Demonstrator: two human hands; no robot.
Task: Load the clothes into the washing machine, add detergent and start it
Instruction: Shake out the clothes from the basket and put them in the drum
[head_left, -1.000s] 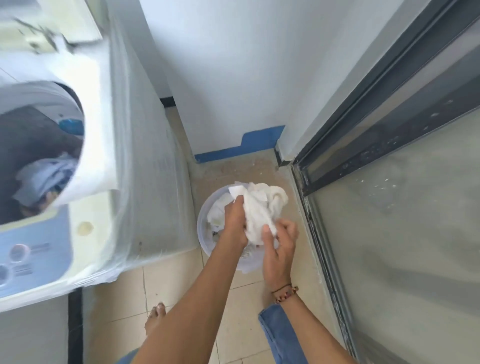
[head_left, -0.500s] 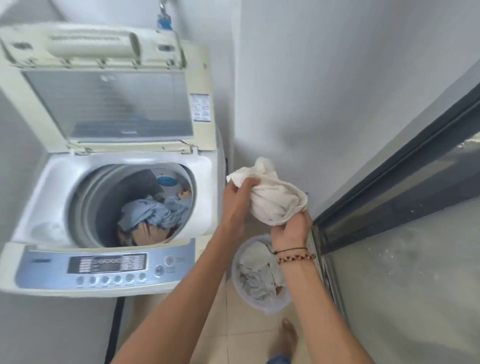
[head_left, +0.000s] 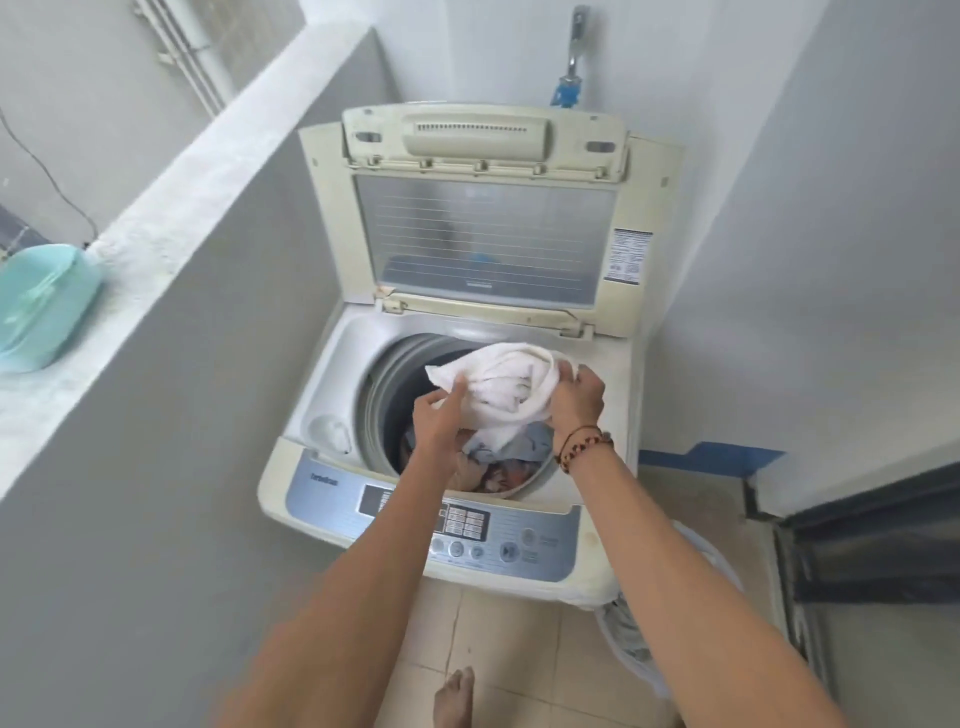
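I am standing over the top-loading washing machine (head_left: 587, 525), its lid (head_left: 483, 228) propped up beyond my grip and the drum (head_left: 395, 395) opening straight beneath it. Below my grip, mixed clothes (head_left: 511, 457) are already lying in the drum, blue and patterned pieces tangled together. Between my hands I am holding a bunched white towel (head_left: 501, 389) just above the opening. My left hand (head_left: 436, 423) is pinching its near-left edge, thumb on top; my right hand (head_left: 576, 397) is curling round the rolled end on the right. It looks soft, light and limp, likely to sag wherever I am not supporting it, so gathering the bulk in the middle seems the safest hold. Behind my right arm, a laundry basket (head_left: 701, 558) is sitting on the floor.
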